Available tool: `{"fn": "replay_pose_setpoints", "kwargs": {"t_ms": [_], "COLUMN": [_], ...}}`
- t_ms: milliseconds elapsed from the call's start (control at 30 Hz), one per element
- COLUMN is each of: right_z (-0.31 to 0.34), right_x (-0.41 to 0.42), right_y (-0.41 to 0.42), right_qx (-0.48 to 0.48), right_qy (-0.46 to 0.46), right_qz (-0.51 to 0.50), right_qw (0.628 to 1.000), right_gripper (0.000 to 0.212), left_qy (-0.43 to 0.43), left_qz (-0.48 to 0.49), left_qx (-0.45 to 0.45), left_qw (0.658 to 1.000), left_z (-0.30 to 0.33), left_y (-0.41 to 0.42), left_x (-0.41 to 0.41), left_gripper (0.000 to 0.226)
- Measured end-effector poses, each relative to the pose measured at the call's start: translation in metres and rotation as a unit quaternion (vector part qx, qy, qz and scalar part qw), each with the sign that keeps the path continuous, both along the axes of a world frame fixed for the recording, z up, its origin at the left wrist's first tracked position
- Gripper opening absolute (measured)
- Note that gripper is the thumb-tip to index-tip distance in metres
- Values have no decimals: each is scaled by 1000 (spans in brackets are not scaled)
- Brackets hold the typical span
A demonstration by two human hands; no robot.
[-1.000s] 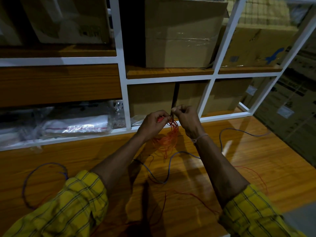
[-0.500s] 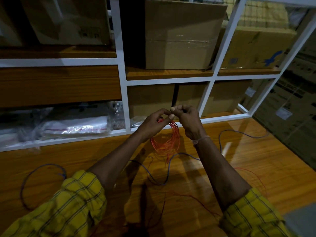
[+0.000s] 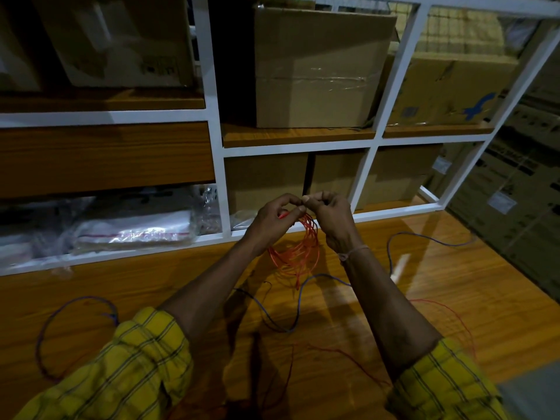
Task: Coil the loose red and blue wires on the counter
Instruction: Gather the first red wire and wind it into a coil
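Observation:
A coil of red wire [image 3: 298,253] hangs in several loops above the wooden counter [image 3: 454,292]. My left hand [image 3: 274,219] pinches the top of the coil with thumb and fingers. My right hand [image 3: 331,219] is next to it, fingers curled, pinching the red wire at the top of the loops. A loose blue wire [image 3: 283,327] snakes across the counter under my arms and out to the right. Another blue loop [image 3: 60,310] lies at the left. Thin red wire [image 3: 448,313] trails on the counter at the right and near my sleeves.
A white-framed shelf unit [image 3: 218,165] rises behind the counter, holding cardboard boxes [image 3: 321,71]. Plastic-wrapped packets [image 3: 133,231] fill the lower left shelf. More boxes stand stacked at the far right [image 3: 515,192].
The red loops have opened from a bunched tangle into a rounder hanging coil. Both hands stay close together at its top, shifted slightly up.

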State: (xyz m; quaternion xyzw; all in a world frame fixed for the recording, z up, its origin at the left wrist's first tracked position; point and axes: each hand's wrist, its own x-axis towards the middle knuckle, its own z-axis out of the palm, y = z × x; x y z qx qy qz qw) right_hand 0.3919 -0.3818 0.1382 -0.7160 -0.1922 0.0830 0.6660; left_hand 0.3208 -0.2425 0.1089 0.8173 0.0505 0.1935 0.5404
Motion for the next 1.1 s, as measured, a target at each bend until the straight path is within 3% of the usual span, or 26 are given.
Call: {"fn": "replay_pose_setpoints", "kwargs": {"t_ms": [167,433,700,900,1000,1100], "right_z": [-6,8,6,6,-4,-10], "right_x": [-2,13,18,20,34,36], "right_y": [4,-5,-8,-12,-20,-39], "right_qx": [5,35,95,94,117,60], "right_qy": [7,-11,29,-5,23,99], "right_qz": [-7,-125,-68,-58,-61,14], "right_qw": [1000,991,993,994,991,993], "right_gripper": [16,14,14,9,14,43], "left_qy": [-3,35,40,57,79,78], "left_qz": [5,8,-24,-58,-67,-81], "left_qx": [-15,3,37,53,-35,-165], "left_qw": [1000,999,998,995,994,980], "left_z": [2,-10,-10,-6,0,1], "left_y": [-3,7,8,9,4,-1], "left_x": [3,1,2,7,12,23], "left_gripper": [12,14,10,10,16,11]}}
